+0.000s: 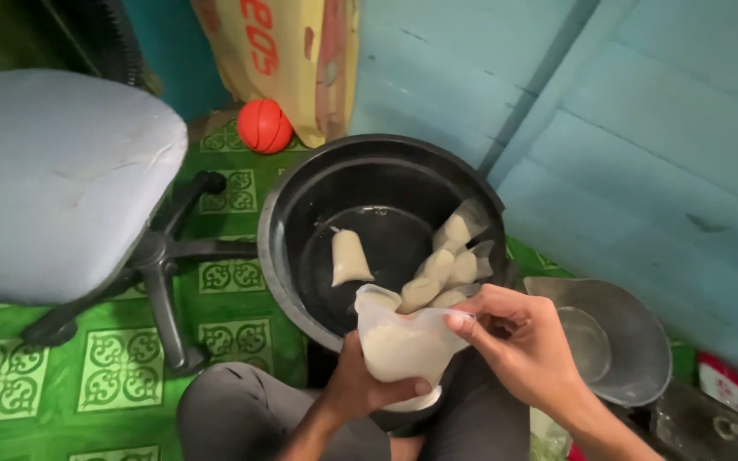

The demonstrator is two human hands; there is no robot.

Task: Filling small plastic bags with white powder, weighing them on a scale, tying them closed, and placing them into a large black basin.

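Note:
My left hand (360,386) grips the bottom of a small clear plastic bag (403,340) filled with pale milky liquid. My right hand (518,340) pinches the bag's open top edge. Both hands hover over the near rim of a big black round basin (301,192). Inside the basin lie several filled, tied bags of the same pale liquid (446,269), most heaped at the right side and one apart (349,256) near the middle.
A grey office chair (49,175) with black legs stands at the left on green patterned flooring (121,367). An orange ball (264,125) and a yellow sack (301,60) sit behind the basin. A grey metal pan (629,341) lies at the right by a pale blue wooden wall.

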